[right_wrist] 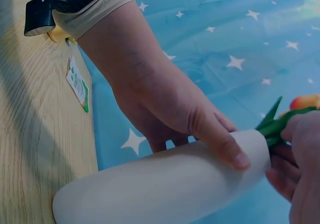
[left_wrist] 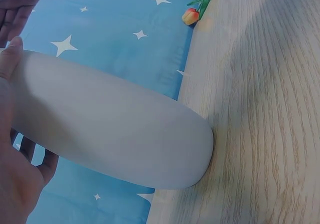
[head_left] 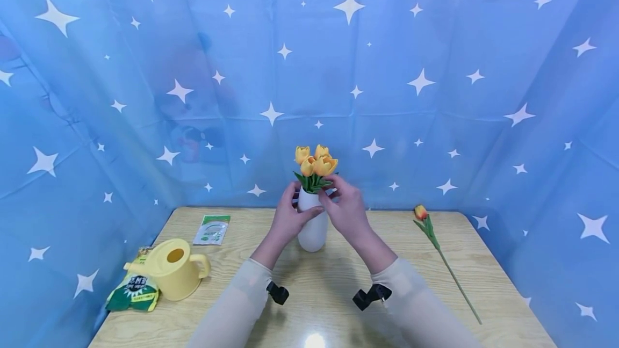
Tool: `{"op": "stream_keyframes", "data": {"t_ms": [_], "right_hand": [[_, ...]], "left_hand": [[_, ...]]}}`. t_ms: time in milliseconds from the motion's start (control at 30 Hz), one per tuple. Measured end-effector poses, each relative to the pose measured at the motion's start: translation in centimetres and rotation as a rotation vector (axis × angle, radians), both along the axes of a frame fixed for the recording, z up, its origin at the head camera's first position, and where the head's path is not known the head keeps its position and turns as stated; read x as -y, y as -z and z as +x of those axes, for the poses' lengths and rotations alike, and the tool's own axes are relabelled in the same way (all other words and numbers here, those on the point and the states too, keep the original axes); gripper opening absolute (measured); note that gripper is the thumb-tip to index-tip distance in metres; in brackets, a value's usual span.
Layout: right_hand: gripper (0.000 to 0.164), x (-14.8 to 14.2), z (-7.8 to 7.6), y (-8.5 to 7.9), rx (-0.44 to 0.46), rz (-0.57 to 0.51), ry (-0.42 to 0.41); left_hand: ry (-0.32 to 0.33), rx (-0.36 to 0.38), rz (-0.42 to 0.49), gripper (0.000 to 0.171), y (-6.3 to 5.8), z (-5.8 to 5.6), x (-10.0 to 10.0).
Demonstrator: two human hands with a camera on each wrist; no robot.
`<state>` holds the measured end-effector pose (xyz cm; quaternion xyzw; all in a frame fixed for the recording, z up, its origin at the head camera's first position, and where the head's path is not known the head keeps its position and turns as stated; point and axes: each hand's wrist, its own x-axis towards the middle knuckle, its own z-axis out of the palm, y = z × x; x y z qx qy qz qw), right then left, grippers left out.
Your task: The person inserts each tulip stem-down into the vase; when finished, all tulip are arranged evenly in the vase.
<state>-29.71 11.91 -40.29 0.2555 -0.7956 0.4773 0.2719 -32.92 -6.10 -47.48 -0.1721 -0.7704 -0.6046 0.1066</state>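
A white vase (head_left: 313,234) stands upright on the wooden table, with several yellow-orange tulips (head_left: 325,166) rising from its mouth. My left hand (head_left: 292,216) grips the upper part of the vase, its thumb across the near side and its fingers round the back. At the rim, my right hand (head_left: 347,207) pinches the green leaves (right_wrist: 282,124) of the tulips between thumb and fingers. The stems inside the vase are hidden. The left wrist view shows the base of the vase (left_wrist: 125,124) on the tabletop.
One red-and-yellow tulip (head_left: 421,212) with a long stem lies on the table at the right. At the left are a yellow watering can (head_left: 179,273), a green-and-yellow bag (head_left: 132,291) behind it and a small green-and-white packet (head_left: 212,230). A blue starred curtain (head_left: 309,79) surrounds the table.
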Motion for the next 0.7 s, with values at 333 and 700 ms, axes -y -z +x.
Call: {"op": "stream_keyframes", "data": {"t_ms": [333, 700], "right_hand": [[0.020, 0.01, -0.24, -0.22, 0.065, 0.069, 0.060], [0.024, 0.09, -0.05, -0.02, 0.107, -0.024, 0.011]], "left_hand": [[-0.001, -0.018, 0.006, 0.070, 0.16, -0.12, 0.01], [-0.008, -0.022, -0.004, 0.069, 0.36, -0.32, -0.06]]}}
